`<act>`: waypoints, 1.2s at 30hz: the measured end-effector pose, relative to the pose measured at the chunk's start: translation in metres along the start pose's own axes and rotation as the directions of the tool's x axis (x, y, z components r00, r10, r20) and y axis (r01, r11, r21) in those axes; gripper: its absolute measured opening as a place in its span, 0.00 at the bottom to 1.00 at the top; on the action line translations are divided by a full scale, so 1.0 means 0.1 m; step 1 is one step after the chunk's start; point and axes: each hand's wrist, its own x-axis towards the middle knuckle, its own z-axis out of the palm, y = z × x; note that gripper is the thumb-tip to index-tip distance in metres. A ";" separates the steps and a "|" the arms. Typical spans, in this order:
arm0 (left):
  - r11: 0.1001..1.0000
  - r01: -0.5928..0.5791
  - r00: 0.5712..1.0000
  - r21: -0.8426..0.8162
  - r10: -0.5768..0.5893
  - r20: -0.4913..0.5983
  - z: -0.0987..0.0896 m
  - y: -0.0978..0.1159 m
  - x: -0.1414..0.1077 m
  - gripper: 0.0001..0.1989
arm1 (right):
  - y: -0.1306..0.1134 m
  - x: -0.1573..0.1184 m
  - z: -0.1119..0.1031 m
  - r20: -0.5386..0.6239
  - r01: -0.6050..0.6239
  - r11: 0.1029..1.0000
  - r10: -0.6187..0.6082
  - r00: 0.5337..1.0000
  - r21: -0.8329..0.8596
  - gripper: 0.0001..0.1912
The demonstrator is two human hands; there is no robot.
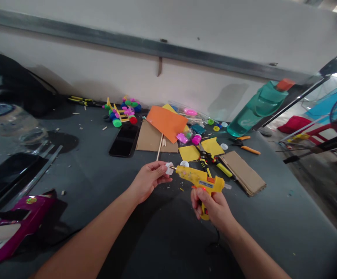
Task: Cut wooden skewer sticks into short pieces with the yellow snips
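White cap: between thumb and fingertips of the left hand, pinched nearly closed on its rim, above the dark table; glue-gun nozzle at its face. Yellow glue gun: handle enclosed by the curled fingers of the right hand. Wooden stick: just beyond the left hand.

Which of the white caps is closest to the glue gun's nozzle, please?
The cap in the left hand, at the nozzle; the others lie on the table.

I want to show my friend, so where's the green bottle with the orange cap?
In the head view, the green bottle is on the right side of the table, near the wall, just behind the orange-handled tool.
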 end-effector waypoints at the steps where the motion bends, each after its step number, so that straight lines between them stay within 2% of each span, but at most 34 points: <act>1: 1.000 0.007 1.000 0.003 -0.007 0.001 0.00 0.00 0.00 0.12 | 0.00 0.00 0.00 -0.002 -0.002 1.000 0.002 1.000 -0.002 0.25; 25: 1.000 -0.013 1.000 -0.001 0.013 0.015 0.01 0.01 -0.01 0.10 | -0.01 0.01 -0.01 -0.072 -0.012 1.000 0.013 0.997 0.013 0.24; 36: 1.000 -0.013 1.000 -0.010 0.013 -0.005 0.02 0.02 -0.02 0.10 | -0.03 -0.01 0.01 -0.033 -0.022 1.000 0.021 0.999 -0.011 0.24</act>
